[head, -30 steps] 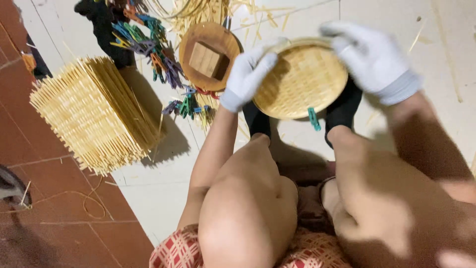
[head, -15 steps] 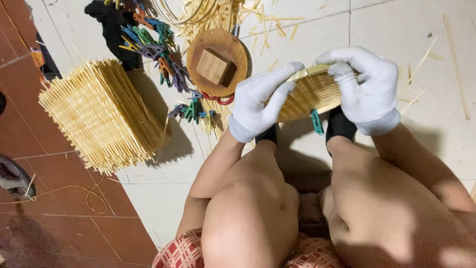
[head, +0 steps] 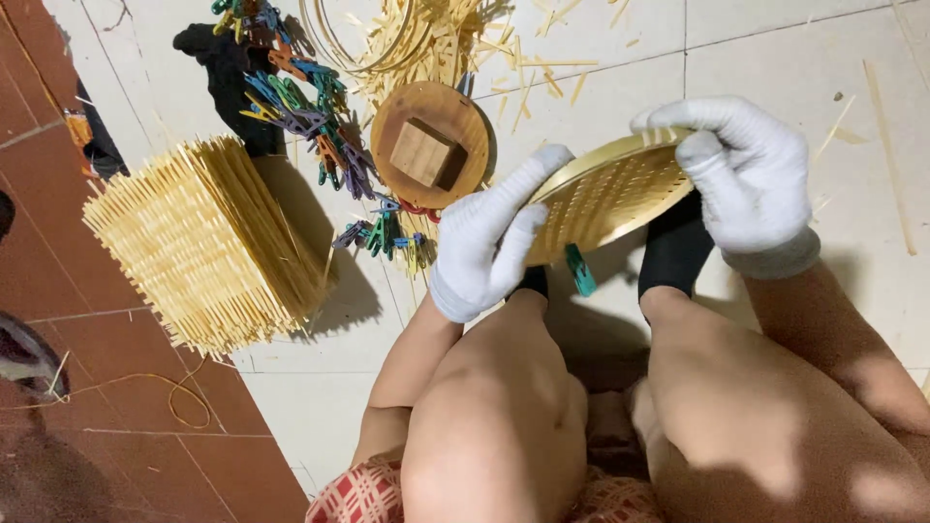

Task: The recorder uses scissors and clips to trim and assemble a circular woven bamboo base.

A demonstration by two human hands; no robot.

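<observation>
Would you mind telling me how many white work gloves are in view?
2. One is on the left hand, gripping the left rim of the woven bamboo tray; the other is on the right hand, holding its upper right rim. None appear elsewhere.

1. The left hand (head: 489, 242) in its white glove covers the near-left rim of the woven bamboo tray (head: 605, 199); that edge cannot be seen.
2. The right hand (head: 741, 179) hides the far-right rim of the tray.
3. Under the tray, both black socks (head: 673, 252) show only in part.
4. Far beyond the left hand, the bamboo hoops (head: 339, 44) are cut by the top edge.
5. Left of that hand, a dark shoe (head: 24, 353) is cut by the edge.
</observation>
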